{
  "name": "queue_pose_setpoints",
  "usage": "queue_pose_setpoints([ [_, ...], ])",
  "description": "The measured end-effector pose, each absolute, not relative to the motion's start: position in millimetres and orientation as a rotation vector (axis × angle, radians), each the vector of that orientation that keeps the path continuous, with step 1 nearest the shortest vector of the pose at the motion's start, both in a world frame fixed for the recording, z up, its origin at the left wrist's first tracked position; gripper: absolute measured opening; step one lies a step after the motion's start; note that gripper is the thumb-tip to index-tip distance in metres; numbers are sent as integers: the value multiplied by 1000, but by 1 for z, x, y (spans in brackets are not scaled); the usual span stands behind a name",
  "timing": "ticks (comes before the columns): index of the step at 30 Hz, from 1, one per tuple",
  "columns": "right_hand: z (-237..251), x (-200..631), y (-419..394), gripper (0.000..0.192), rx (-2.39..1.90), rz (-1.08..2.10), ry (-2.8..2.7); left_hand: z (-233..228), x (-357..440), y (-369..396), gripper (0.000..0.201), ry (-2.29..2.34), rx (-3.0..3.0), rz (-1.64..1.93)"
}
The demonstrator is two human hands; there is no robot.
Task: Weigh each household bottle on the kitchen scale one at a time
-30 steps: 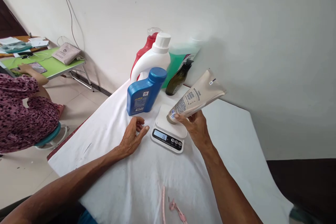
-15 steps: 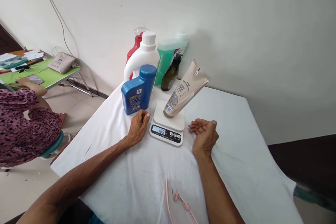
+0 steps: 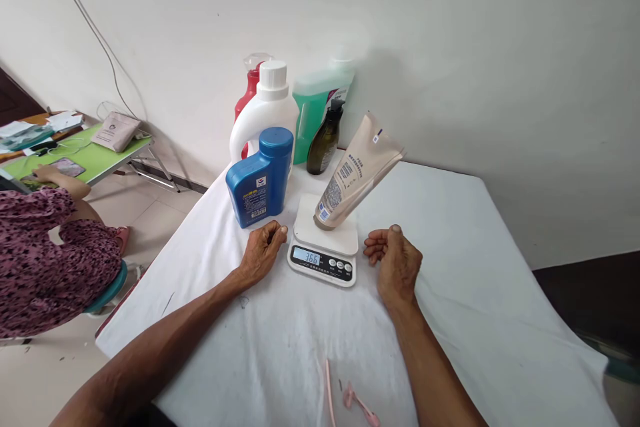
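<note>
On the white plate of a digital kitchen scale a beige squeeze tube stands on its cap, tilted to the right, with no hand on it. The scale's display reads 366. My left hand rests on the cloth left of the scale, fingers curled in with nothing visible in them. Just behind it stands a blue bottle. To the right of the scale, my right hand lies on its side, empty, fingers loosely bent and the thumb apart.
Behind the scale stand a white jug, a red bottle, a green-liquid container and a dark pump bottle near the wall. Pink cords lie at the cloth's front. At left a person sits by a green table.
The camera view has shifted slightly. The display has gone from 365 to 366. Both hands stay beside the scale, and the tube keeps its tilt.
</note>
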State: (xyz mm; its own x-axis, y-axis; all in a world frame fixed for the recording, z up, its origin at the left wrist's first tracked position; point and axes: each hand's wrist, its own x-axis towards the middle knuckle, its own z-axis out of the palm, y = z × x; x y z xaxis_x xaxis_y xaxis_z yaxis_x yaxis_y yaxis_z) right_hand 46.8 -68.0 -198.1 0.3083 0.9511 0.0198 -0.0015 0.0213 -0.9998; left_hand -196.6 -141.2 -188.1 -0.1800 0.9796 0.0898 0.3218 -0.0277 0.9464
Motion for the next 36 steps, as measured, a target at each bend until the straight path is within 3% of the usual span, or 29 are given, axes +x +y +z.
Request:
queue_pose_setpoints([
  [30,-201,46,-67,68,-1346,971,-970,-186,-197,-141,50,1570,1392,1203],
  [36,-191,48,-77,56,-1331,827,-1154,-191,-197,-140,49,1551,1365,1237],
])
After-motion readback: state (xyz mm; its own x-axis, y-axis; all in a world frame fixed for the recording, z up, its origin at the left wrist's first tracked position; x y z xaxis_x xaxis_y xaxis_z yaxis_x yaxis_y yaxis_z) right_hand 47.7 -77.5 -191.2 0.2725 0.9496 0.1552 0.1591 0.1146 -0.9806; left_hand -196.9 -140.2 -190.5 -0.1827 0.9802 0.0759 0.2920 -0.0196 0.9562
